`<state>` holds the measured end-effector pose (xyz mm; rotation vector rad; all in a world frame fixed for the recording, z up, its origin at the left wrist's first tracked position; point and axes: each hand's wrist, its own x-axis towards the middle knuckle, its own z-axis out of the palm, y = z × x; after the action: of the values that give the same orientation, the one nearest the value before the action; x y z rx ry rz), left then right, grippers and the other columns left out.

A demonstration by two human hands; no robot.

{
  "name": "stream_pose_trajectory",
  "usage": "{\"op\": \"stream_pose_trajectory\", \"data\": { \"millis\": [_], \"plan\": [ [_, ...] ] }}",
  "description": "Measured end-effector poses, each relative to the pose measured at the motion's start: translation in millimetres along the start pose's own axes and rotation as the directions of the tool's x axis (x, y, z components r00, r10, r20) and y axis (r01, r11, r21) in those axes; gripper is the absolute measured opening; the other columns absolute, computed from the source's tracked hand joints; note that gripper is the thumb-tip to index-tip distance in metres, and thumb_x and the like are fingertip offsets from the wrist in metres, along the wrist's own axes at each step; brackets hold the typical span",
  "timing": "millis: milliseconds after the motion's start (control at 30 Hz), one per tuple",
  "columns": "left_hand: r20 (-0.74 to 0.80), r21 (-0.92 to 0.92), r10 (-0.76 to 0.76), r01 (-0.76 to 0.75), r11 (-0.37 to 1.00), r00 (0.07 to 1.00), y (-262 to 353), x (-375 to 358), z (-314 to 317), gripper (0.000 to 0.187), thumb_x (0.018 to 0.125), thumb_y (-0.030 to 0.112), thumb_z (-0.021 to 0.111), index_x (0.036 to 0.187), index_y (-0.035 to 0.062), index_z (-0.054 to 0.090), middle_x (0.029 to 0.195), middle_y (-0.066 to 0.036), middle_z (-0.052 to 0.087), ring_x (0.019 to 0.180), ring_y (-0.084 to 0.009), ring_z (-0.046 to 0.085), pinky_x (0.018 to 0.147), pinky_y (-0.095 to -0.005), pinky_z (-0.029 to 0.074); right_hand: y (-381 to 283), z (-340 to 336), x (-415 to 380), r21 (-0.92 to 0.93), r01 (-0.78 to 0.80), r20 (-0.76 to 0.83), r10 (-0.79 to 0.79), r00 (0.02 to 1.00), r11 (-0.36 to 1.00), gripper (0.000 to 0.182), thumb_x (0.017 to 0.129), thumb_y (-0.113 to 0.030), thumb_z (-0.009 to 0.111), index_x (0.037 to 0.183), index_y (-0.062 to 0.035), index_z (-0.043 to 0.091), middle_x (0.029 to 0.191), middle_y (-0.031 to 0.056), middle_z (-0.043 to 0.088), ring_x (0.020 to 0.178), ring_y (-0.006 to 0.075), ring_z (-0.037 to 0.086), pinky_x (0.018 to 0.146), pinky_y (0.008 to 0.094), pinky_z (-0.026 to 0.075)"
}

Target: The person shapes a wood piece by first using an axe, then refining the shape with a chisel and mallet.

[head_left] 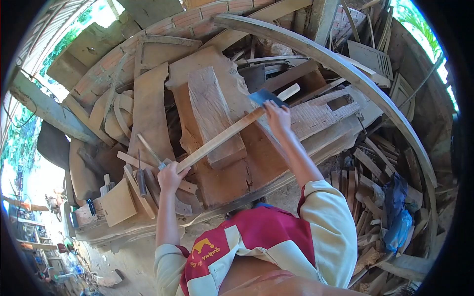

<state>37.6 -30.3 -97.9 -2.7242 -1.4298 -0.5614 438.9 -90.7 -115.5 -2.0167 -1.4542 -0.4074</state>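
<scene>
A long light wooden strip (224, 137) runs from lower left to upper right across a thick wooden block (213, 116). My left hand (170, 176) grips the strip's lower end. My right hand (278, 117) is higher up, closed on a dark blue-grey blade-like tool (265, 97) that lies against the strip near its upper end. Which tool it is, I cannot tell. Both arms are stretched forward over a large reddish wood slab (232, 172).
Wood boards and offcuts are piled all around, with a long curved beam (345, 69) arching at the right. Small tools and sticks (143, 182) lie by my left hand. A blue cloth or bag (397, 217) sits among scrap at right. A brick wall (187, 19) stands behind.
</scene>
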Motion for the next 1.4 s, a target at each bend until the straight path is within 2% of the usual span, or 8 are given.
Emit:
{"op": "stream_pose_trajectory", "data": {
  "millis": [367, 700, 1000, 1067, 1133, 1200, 1333, 1400],
  "plan": [
    [-0.144, 0.267, 0.156, -0.114, 0.957, 0.977, 6, -19, 5, 0.058, 0.07, 0.052, 0.058, 0.109, 0.0103, 0.053, 0.081, -0.005, 0.053, 0.074, -0.0217, 0.055, 0.062, -0.034, 0.044, -82, -8, -34, 0.378, 0.352, 0.076, -0.408, 0.91, 0.856, 0.03, 0.077, -0.014, 0.055, 0.106, -0.0121, 0.057, 0.115, 0.0017, 0.056, 0.109, 0.0124, 0.051, 0.093, 0.0391, 0.035],
    [-0.081, 0.266, 0.067, -0.043, 0.963, 0.994, 16, -24, 4, 0.035, 0.083, 0.034, 0.049, 0.109, 0.0098, 0.05, 0.099, -0.009, 0.05, 0.096, -0.0268, 0.048, 0.08, -0.04, 0.036, 67, -8, -2, 0.001, -0.144, -0.209, 0.141, 0.968, 0.99, 0.023, 0.084, -0.015, 0.048, 0.106, -0.014, 0.058, 0.111, 0.0037, 0.059, 0.105, 0.0169, 0.053, 0.091, 0.0399, 0.035],
    [-0.138, 0.315, 0.136, -0.087, 0.945, 0.981, 12, -21, 6, 0.031, 0.082, 0.033, 0.052, 0.101, 0.0089, 0.051, 0.095, -0.005, 0.052, 0.09, -0.0234, 0.05, 0.072, -0.0378, 0.037, -29, -17, -44, 0.368, 0.195, -0.019, -0.202, 0.979, 0.909, 0.027, 0.081, -0.015, 0.057, 0.108, -0.015, 0.056, 0.108, 0.0022, 0.06, 0.104, 0.0158, 0.054, 0.091, 0.038, 0.037],
    [-0.105, 0.277, 0.115, -0.082, 0.957, 0.988, 11, -22, 8, 0.031, 0.082, 0.034, 0.052, 0.101, 0.0088, 0.051, 0.093, -0.005, 0.053, 0.088, -0.0234, 0.051, 0.07, -0.0373, 0.037, 7, 8, -34, 0.736, -0.084, 0.042, 0.078, 0.996, 0.672, 0.027, 0.082, -0.016, 0.055, 0.109, -0.0152, 0.055, 0.109, 0.0019, 0.06, 0.102, 0.0157, 0.055, 0.09, 0.0373, 0.038],
    [-0.12, 0.264, 0.111, -0.076, 0.961, 0.987, 13, -20, 6, 0.031, 0.082, 0.034, 0.052, 0.101, 0.009, 0.051, 0.092, -0.005, 0.054, 0.088, -0.0234, 0.051, 0.07, -0.0372, 0.037, 45, -28, -5, 0.616, -0.544, 0.342, 0.429, 0.836, 0.569, 0.025, 0.083, -0.016, 0.054, 0.107, -0.014, 0.056, 0.107, 0.0026, 0.06, 0.1, 0.0173, 0.056, 0.089, 0.0363, 0.039],
    [-0.138, 0.251, 0.105, -0.068, 0.966, 0.985, 14, -20, 5, 0.031, 0.083, 0.034, 0.052, 0.101, 0.0092, 0.051, 0.092, -0.005, 0.054, 0.087, -0.0234, 0.051, 0.07, -0.0371, 0.036, 83, -35, 6, 0.158, -0.087, -0.142, 0.11, 0.984, 0.983, 0.021, 0.083, -0.017, 0.053, 0.103, -0.0129, 0.058, 0.103, 0.0055, 0.061, 0.097, 0.0211, 0.057, 0.086, 0.0362, 0.04],
    [-0.134, 0.231, 0.052, -0.02, 0.973, 0.99, 18, -23, 6, 0.031, 0.084, 0.034, 0.051, 0.102, 0.0085, 0.051, 0.095, -0.006, 0.054, 0.091, -0.0242, 0.05, 0.073, -0.0383, 0.035, 66, -24, 15, -0.01, -0.303, -0.118, 0.299, 0.947, 0.953, 0.018, 0.083, -0.016, 0.053, 0.099, -0.0123, 0.06, 0.101, 0.0073, 0.062, 0.096, 0.0226, 0.057, 0.087, 0.0374, 0.04],
    [-0.126, 0.209, 0.018, 0.009, 0.978, 0.992, 20, -22, 6, 0.031, 0.084, 0.033, 0.05, 0.102, 0.0079, 0.051, 0.096, -0.007, 0.054, 0.093, -0.0253, 0.05, 0.075, -0.0392, 0.035, 32, -10, -4, 0.162, -0.095, -0.182, 0.124, 0.975, 0.982, 0.018, 0.081, -0.014, 0.056, 0.098, -0.0115, 0.06, 0.102, 0.0058, 0.062, 0.099, 0.0204, 0.056, 0.088, 0.0377, 0.04]
  ]
}}
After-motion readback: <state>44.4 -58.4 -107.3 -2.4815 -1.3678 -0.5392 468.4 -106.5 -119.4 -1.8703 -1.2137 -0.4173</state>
